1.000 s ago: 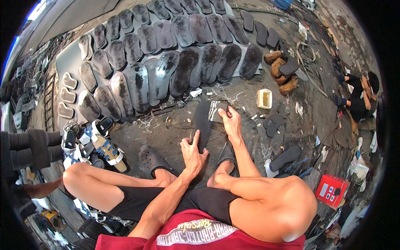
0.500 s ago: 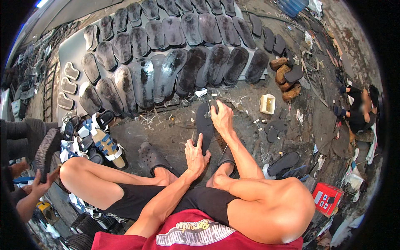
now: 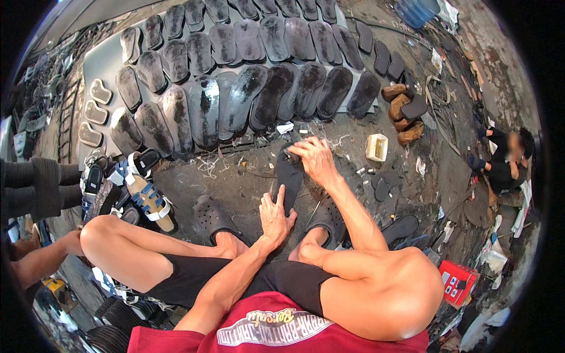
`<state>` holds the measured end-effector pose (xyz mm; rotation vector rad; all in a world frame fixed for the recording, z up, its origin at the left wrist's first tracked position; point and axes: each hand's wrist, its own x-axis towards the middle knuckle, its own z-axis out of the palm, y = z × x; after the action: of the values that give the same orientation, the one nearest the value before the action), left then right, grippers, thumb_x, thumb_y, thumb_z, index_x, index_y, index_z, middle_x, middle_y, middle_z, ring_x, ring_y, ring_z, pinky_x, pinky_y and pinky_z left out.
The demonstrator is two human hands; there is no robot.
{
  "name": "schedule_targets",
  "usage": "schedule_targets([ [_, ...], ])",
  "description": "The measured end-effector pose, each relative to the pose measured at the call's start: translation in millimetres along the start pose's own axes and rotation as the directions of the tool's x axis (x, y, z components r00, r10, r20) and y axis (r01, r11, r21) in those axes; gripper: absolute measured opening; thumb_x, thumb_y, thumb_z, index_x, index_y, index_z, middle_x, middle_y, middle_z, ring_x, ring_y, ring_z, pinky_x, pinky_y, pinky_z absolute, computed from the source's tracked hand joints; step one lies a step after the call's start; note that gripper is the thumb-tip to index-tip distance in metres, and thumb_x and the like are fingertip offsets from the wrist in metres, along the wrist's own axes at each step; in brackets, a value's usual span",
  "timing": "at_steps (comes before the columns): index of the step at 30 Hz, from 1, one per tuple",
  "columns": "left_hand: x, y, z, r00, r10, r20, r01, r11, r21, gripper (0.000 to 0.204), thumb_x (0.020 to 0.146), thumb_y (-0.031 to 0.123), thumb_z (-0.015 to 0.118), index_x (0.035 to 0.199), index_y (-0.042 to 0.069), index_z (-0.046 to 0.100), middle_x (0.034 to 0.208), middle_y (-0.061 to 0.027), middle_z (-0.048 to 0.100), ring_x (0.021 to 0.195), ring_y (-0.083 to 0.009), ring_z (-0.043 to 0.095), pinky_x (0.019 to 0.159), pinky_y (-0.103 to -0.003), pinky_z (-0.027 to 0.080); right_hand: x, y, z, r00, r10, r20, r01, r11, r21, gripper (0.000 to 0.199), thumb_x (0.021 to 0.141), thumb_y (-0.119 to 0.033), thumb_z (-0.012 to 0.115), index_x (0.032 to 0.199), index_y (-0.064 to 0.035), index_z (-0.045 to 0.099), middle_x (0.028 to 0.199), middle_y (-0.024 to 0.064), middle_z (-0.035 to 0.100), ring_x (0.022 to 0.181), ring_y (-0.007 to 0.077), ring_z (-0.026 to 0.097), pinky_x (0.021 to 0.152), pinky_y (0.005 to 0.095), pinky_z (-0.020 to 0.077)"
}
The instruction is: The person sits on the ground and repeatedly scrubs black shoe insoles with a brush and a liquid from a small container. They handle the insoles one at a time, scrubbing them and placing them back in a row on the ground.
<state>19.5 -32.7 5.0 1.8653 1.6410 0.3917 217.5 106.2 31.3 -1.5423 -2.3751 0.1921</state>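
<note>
Seated person working on the ground. The left hand (image 3: 273, 215), fingers spread and flat, presses on the near end of a black shoe sole (image 3: 288, 176) lying on the dirty floor between the person's feet, which wear dark clogs (image 3: 213, 216). The right hand (image 3: 315, 159) rests on the sole's far end, fingers curled around a small dark object; what it is cannot be told. Beyond lie rows of black soles (image 3: 247, 94) spread on a grey sheet; a small cream container (image 3: 376, 147) stands to the right.
</note>
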Motion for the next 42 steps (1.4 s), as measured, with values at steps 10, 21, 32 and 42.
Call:
schedule_targets([
  [10,21,-7,1,0.986,0.013,-0.163,-0.029,0.995,-0.097,0.084,0.081,0.019,0.084,0.157,0.005,0.053,0.136,-0.0301,0.053,0.125,-0.0451,0.054,0.106,-0.052,0.048,13,-2,-4,0.974,0.226,-0.015,-0.225,0.972,0.066,0.026,0.098,-0.015,0.071,0.123,-0.0127,0.077,0.110,0.0100,0.077,0.103,0.0338,0.068,0.095,0.0495,0.0485],
  [21,20,-10,5,0.990,-0.021,-0.140,0.003,0.992,-0.129,0.079,0.081,0.019,0.084,0.153,0.003,0.058,0.138,-0.0303,0.052,0.126,-0.0459,0.053,0.107,-0.052,0.048,-21,-22,14,0.984,0.176,0.014,-0.176,0.984,-0.031,0.033,0.095,-0.013,0.072,0.127,-0.0091,0.074,0.095,0.0106,0.072,0.097,0.0317,0.067,0.089,0.0471,0.0491],
  [32,40,0,-5,0.998,0.027,-0.051,-0.032,0.994,-0.107,0.072,0.085,0.009,0.078,0.153,0.001,0.056,0.143,-0.0303,0.053,0.131,-0.0459,0.053,0.112,-0.052,0.047,19,17,12,0.988,0.147,-0.040,-0.143,0.986,0.088,0.026,0.098,-0.010,0.069,0.123,-0.0098,0.075,0.106,0.0121,0.075,0.104,0.0356,0.068,0.092,0.0473,0.0518],
  [42,47,-36,-12,0.982,-0.055,-0.179,-0.024,0.909,-0.415,0.044,0.087,-0.014,0.054,0.125,-0.008,0.075,0.116,-0.0247,0.073,0.108,-0.0453,0.072,0.098,-0.047,0.058,-98,-94,11,0.996,0.044,0.080,-0.052,0.994,0.099,0.033,0.095,-0.008,0.069,0.127,-0.0081,0.073,0.102,0.0115,0.073,0.099,0.0306,0.066,0.088,0.0434,0.0510],
])
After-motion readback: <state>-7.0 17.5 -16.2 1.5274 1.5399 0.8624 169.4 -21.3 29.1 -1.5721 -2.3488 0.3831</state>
